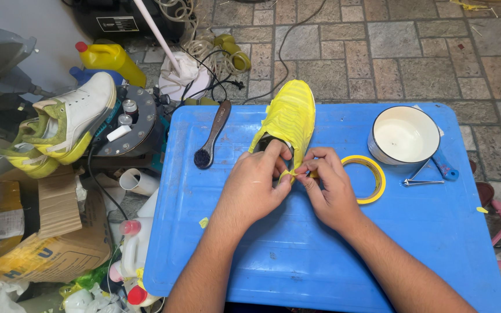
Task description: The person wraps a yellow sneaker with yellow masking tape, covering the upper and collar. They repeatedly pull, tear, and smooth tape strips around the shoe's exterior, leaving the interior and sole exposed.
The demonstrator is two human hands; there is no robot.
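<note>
A shoe covered in yellow masking tape [288, 116] lies on a blue plastic table [262, 255], toe pointing away from me. My left hand [256, 182] grips the shoe's heel opening, fingers curled over its rim. My right hand [327, 188] pinches a small strip of yellow tape at the heel, fingertips touching those of the left hand. A roll of yellow tape [369, 177] lies just right of my right hand.
A dark brush [211, 136] lies left of the shoe. A white bowl [404, 136], a blue-handled tool [443, 165] and metal tweezers [421, 181] sit at the table's right. White and yellow-green sneakers [65, 130], bottles, cardboard and cables crowd the floor at left.
</note>
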